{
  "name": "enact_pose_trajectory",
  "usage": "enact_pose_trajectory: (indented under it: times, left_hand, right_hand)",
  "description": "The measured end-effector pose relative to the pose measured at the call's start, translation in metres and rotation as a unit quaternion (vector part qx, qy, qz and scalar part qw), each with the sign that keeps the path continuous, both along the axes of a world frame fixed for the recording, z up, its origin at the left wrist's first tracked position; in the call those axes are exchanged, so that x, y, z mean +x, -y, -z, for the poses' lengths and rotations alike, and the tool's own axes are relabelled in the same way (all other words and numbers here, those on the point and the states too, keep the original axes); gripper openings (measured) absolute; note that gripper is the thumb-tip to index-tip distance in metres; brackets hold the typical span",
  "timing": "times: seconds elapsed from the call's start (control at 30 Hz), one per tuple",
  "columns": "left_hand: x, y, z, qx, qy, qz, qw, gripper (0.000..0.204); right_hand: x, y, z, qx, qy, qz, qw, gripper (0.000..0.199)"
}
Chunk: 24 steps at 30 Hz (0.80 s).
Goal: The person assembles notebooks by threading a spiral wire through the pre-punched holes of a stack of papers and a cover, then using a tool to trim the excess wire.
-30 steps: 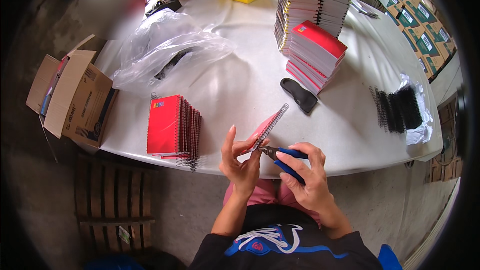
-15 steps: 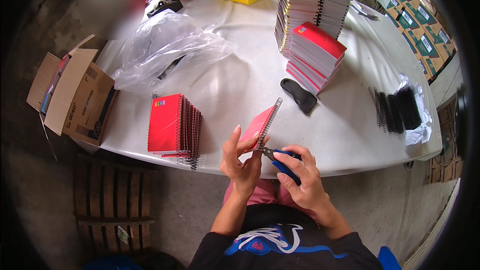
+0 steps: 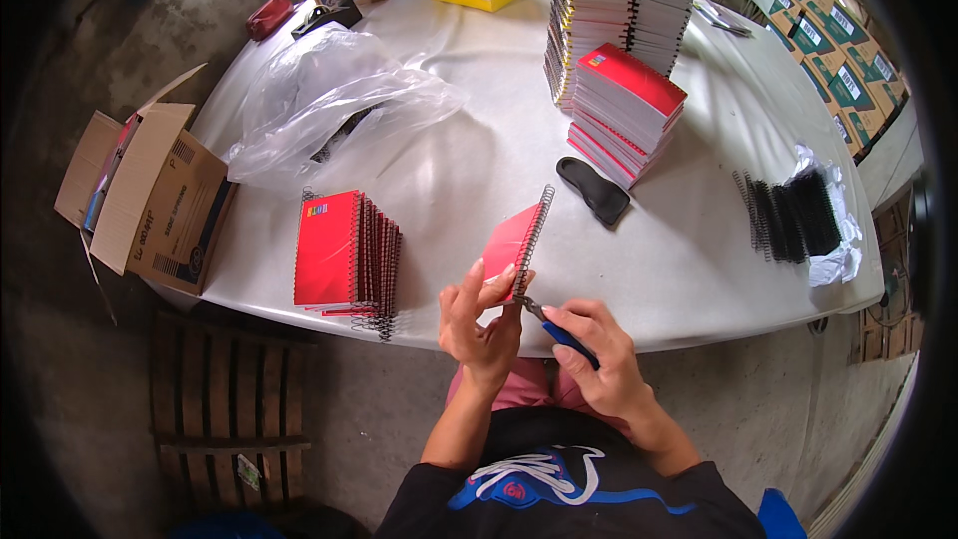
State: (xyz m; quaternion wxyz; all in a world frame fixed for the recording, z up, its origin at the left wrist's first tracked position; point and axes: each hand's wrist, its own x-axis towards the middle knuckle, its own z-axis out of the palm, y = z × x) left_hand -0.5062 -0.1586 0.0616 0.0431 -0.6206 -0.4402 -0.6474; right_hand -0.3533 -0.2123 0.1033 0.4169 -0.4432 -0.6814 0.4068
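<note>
My left hand holds a red spiral notebook upright by its lower corner, the black wire spine facing right. My right hand grips blue-handled pliers, whose tip touches the bottom end of the spiral. Both hands hover over the near edge of the white table. A pile of red spiral notebooks lies on the table to the left of my hands.
Tall stacks of notebooks stand at the back right. A black tool lies mid-table, loose black spirals on plastic at right, a crumpled clear bag at left. An open cardboard box sits on the floor beside a wooden pallet.
The notebook has been turned slightly and shifted a little in my left hand; the pliers stay at the spiral's lower end. The rest is unchanged.
</note>
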Motion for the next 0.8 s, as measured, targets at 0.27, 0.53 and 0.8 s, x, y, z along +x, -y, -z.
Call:
enact_pose_trajectory:
  times: [0.27, 0.53, 0.8]
  left_hand:
    - [0.002, 0.001, -0.004, -0.033, 0.121, 0.006, 0.992, 0.073]
    - [-0.025, 0.002, -0.029, -0.122, 0.518, 0.256, 0.807, 0.045]
    - [-0.073, 0.035, -0.051, 0.039, 0.373, 0.149, 0.915, 0.027]
  right_hand:
    - [0.016, -0.007, 0.006, -0.02, 0.02, -0.008, 1.0, 0.036]
    - [0.071, -0.02, 0.061, 0.05, 0.542, 0.288, 0.788, 0.047]
    - [-0.076, -0.083, -0.016, -0.071, -0.333, -0.026, 0.94, 0.042]
